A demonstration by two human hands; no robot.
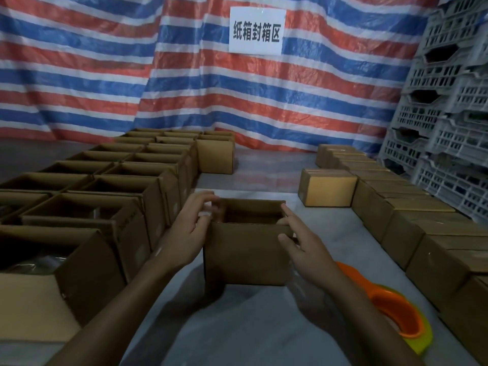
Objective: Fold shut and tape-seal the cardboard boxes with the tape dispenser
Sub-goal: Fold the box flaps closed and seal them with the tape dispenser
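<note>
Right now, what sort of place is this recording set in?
Probably a warehouse box-sealing station: rows of open brown cardboard boxes, a line of closed brown cardboard boxes, stacked grey plastic crates.

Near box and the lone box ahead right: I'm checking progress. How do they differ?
The near box is open-topped; the lone box has its flaps folded shut. The left hand and right hand hold the near box; the lone box stands untouched. Both are brown cardboard.

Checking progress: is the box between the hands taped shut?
No, the box is open on top, and the tape dispenser lies beside it.
</note>
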